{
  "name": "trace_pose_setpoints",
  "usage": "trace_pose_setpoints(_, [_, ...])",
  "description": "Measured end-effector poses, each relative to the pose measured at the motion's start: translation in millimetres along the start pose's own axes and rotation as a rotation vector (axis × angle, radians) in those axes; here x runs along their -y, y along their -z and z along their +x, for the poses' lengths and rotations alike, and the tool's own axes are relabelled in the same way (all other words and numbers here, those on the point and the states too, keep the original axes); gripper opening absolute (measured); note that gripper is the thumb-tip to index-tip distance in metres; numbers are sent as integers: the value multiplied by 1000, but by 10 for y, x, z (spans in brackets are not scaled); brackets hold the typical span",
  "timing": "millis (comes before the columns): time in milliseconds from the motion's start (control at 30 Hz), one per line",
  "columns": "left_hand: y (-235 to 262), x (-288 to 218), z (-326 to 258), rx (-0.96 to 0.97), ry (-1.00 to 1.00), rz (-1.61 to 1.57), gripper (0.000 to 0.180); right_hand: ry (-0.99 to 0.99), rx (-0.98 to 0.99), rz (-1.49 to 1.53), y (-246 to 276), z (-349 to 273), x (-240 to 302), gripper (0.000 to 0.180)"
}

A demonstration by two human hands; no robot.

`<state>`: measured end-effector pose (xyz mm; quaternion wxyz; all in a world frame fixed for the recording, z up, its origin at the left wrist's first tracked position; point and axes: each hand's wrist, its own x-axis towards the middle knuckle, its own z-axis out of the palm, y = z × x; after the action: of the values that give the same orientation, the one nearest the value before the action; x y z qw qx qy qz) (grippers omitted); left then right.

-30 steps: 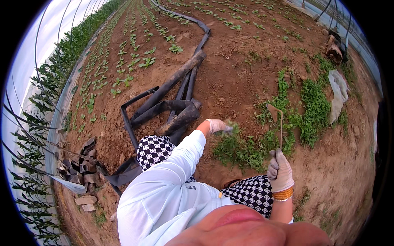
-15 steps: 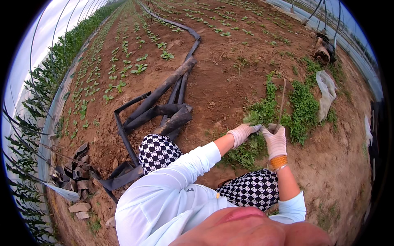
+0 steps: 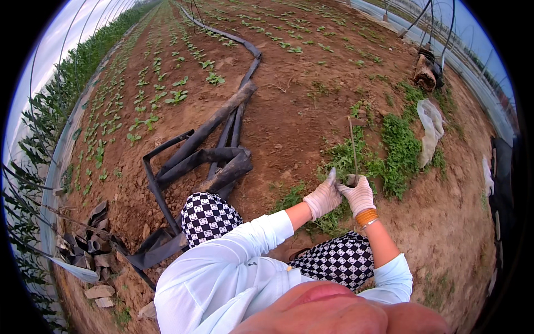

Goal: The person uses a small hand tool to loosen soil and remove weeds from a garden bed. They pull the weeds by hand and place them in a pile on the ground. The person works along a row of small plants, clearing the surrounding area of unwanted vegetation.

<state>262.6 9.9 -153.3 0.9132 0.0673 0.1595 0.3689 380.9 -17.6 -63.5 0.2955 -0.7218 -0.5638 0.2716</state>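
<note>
My right hand [image 3: 357,196], in a pale glove, is closed round the lower end of a thin brown stick-like tool [image 3: 353,143]. The tool points away from me over the weeds, and its exact kind does not show. Close against the right hand is my left hand [image 3: 322,200], gloved too, with a grey-tipped finger stretched upward and nothing visible in it. Its other fingers are partly hidden beside the right hand. Low green weeds [image 3: 334,220] lie under and around both hands, and a denser weed patch [image 3: 400,147] grows just beyond to the right.
Black hoses [image 3: 222,161] lie bent over the soil left of my knee. Rows of seedlings [image 3: 178,97] stretch away beyond. A crumpled clear plastic sheet [image 3: 431,131] lies at the right, below a rolled bundle [image 3: 425,75]. Broken bricks [image 3: 100,291] sit at lower left.
Both hands have shifted left and slightly nearer, and the stick-like tool has moved left with the right hand. The left hand has turned its fingers upward, off the weeds. The view has shifted slightly.
</note>
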Motion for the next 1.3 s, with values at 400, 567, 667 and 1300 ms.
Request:
trace_pose_setpoints(400, [-40,148,-70,50,9,-16,91,-9,-39,-177,9,176,-400,34])
trace_pose_setpoints(567, [-126,182,-131,44,24,-7,89,-23,-105,-256,67,195,-459,29])
trace_pose_setpoints(667, [-170,190,-140,101,-23,-36,85,-41,-158,-298,135,262,-543,30])
trace_pose_setpoints(1300, [1589,-322,60,-334,-244,-364,75,-1146,-894,-471,1475,-3016,-3703,34])
